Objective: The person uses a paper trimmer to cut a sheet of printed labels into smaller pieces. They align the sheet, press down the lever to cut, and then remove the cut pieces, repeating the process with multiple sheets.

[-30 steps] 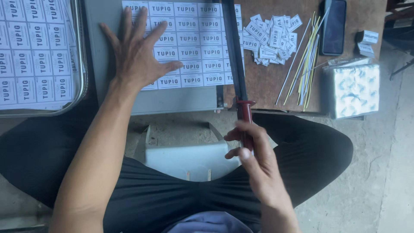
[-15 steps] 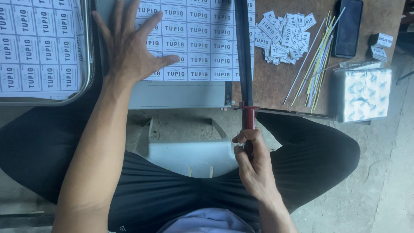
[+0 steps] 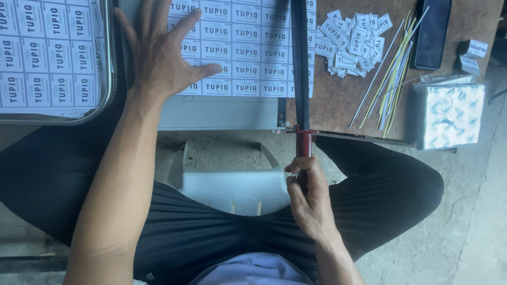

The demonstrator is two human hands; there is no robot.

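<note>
My left hand [image 3: 161,53] lies flat with fingers spread on a white sheet of printed labels [image 3: 243,47]. The sheet rests on the grey bed of a paper cutter [image 3: 219,112]. The cutter's long dark blade arm [image 3: 300,63] runs down the sheet's right edge. My right hand [image 3: 309,198] is closed around the arm's red handle [image 3: 303,145], just in front of the table edge and above my lap.
A metal tray [image 3: 108,79] at left holds more label sheets. Right of the blade lie a pile of cut labels [image 3: 351,37], thin paper strips [image 3: 391,74], a dark phone [image 3: 432,31], small label stacks [image 3: 471,50] and a patterned white packet [image 3: 449,116]. A pale plastic stool [image 3: 232,187] sits under me.
The blade arm has swung down onto the sheet as my right hand lowered the handle. My left hand stays pressed on the sheet.
</note>
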